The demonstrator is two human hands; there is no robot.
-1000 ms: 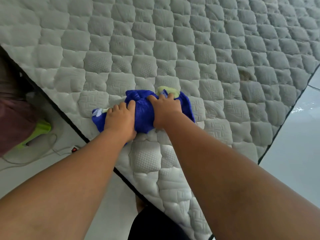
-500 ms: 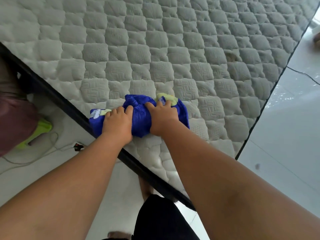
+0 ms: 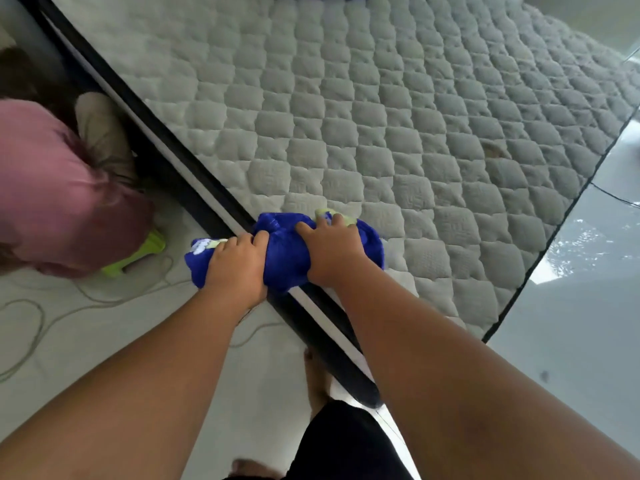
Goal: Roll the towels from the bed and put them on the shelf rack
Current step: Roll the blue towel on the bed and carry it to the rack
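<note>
Here, left hand (image 3: 239, 268) and right hand (image 3: 332, 252) clutch the rolled blue towel (image 3: 285, 258).

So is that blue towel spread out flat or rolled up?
Rolled up: the blue towel is a tight bundle gripped by the left hand and right hand at the mattress edge.

**Loads of room on the bed, cluttered on the floor side**

Beyond the bed's black edge (image 3: 194, 188) the quilted mattress (image 3: 381, 133) lies wide open. On the floor left of that edge: a pink-clothed person (image 3: 59, 188), green thing (image 3: 138, 254), loose cables (image 3: 86, 299).
</note>
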